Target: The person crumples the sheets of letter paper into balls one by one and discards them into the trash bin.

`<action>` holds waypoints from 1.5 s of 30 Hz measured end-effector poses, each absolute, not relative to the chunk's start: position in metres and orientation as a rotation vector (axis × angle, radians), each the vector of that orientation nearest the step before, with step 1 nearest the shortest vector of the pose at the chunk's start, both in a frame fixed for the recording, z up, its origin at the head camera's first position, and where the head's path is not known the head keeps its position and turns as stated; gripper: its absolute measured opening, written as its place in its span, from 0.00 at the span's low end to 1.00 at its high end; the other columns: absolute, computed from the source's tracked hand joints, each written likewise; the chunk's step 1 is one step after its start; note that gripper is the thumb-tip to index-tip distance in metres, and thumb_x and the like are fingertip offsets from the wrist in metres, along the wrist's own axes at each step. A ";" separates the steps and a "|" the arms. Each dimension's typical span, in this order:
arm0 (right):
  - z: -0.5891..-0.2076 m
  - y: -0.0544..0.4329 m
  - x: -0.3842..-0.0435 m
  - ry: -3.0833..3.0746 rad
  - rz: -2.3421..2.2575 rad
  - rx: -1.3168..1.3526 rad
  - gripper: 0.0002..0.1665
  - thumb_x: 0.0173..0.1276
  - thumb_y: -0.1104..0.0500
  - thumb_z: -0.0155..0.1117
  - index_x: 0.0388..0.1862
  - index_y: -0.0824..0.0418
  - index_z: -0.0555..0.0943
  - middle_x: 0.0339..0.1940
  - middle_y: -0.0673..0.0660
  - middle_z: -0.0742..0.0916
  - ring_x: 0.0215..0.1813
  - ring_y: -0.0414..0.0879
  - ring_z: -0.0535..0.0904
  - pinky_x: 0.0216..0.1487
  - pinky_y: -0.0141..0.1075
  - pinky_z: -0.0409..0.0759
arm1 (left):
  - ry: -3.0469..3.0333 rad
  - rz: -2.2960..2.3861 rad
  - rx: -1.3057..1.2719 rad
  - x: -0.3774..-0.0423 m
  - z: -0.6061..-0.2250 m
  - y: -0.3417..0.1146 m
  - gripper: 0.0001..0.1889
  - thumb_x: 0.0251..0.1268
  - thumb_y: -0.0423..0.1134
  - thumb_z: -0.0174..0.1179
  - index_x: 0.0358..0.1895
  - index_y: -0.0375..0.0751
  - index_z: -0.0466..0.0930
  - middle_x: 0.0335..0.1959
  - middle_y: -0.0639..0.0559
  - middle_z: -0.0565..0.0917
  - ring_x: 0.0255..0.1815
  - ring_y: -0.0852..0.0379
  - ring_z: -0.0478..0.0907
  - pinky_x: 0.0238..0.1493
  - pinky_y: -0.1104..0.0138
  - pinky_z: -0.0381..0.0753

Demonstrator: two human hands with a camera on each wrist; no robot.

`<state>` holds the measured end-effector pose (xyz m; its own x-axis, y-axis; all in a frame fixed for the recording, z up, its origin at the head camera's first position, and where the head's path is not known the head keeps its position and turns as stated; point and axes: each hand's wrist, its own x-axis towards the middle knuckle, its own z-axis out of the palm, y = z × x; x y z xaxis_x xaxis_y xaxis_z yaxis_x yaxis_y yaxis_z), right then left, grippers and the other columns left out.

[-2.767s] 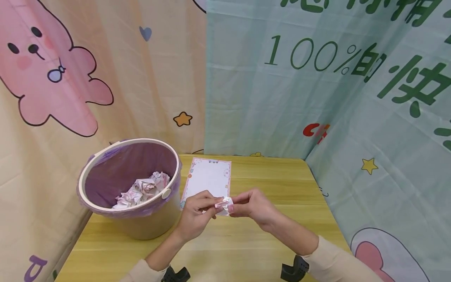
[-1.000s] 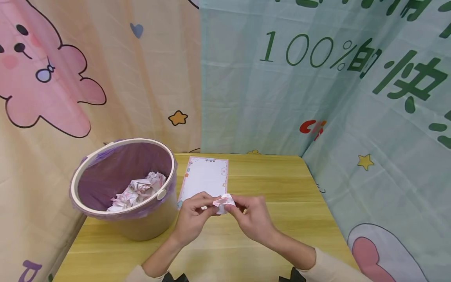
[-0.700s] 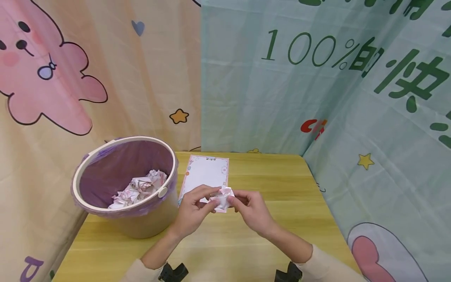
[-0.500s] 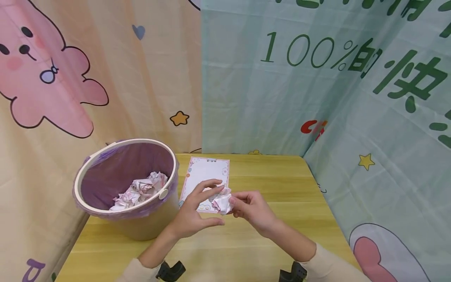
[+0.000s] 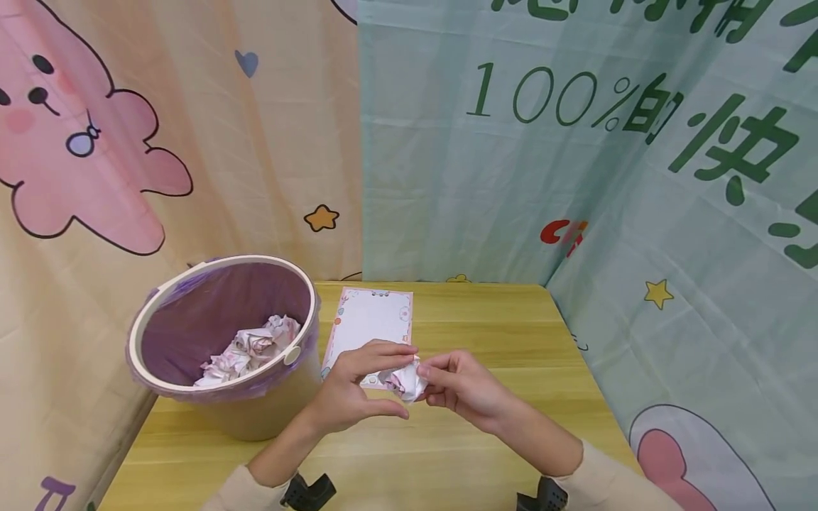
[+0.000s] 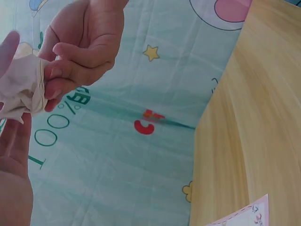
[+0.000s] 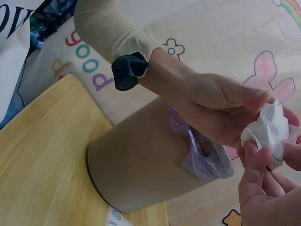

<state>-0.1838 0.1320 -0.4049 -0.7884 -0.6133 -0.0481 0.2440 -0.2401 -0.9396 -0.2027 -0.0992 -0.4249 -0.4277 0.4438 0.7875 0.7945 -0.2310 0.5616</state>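
Note:
A small crumpled ball of paper (image 5: 406, 382), white with pink print, is pinched between the thumb and fingers of my right hand (image 5: 468, 389) in the head view. My left hand (image 5: 348, 390) curves loosely about the ball's left side, thumb spread well away below and fingers stretched above. In the right wrist view the paper ball (image 7: 270, 132) lies between both hands, with the left palm behind it. A flat sheet of paper (image 5: 373, 319) with a decorated pink border lies on the table just beyond, its lower part covered by the left hand and the ball.
At the left stands a beige bin (image 5: 255, 415) with a pale rim and purple liner. Several crumpled papers (image 5: 252, 348) lie inside it. Printed curtains (image 5: 447, 199) hang behind and beside the wooden table (image 5: 498, 333).
Both hands were pinching and working the paper ball. My left thumb and fingers have since spread off it, while the right hand keeps its pinch and has turned the ball slightly lower.

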 end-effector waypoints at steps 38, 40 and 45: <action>-0.422 0.159 -0.217 1.967 -2.181 0.030 0.23 0.74 0.60 0.69 0.61 0.73 0.80 0.45 0.58 0.90 0.44 0.48 0.88 0.39 0.34 0.84 | -2.121 -2.116 -0.785 -0.229 -0.434 -0.068 0.32 0.61 0.25 0.72 0.70 0.35 0.76 0.69 0.41 0.76 0.63 0.40 0.79 0.60 0.51 0.80; -0.416 0.163 -0.221 2.007 -2.179 -0.010 0.23 0.74 0.61 0.69 0.62 0.73 0.80 0.45 0.58 0.90 0.44 0.48 0.88 0.40 0.34 0.84 | -2.139 -2.118 -0.790 -0.233 -0.427 -0.070 0.34 0.61 0.25 0.73 0.72 0.37 0.73 0.68 0.41 0.76 0.63 0.39 0.79 0.59 0.51 0.81; -0.403 0.166 -0.233 2.084 -2.138 -0.140 0.26 0.72 0.62 0.72 0.64 0.73 0.80 0.49 0.59 0.89 0.46 0.49 0.87 0.44 0.36 0.85 | -2.169 -2.130 -0.799 -0.244 -0.411 -0.078 0.40 0.61 0.24 0.73 0.76 0.41 0.68 0.66 0.40 0.76 0.62 0.38 0.79 0.55 0.58 0.84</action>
<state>-0.2334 0.1658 -0.4034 -0.9840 -0.1738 -0.0394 0.0439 -0.0218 -0.9988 -0.2439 -0.0778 -0.4109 -0.8708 0.3522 0.3429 0.3492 -0.0477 0.9358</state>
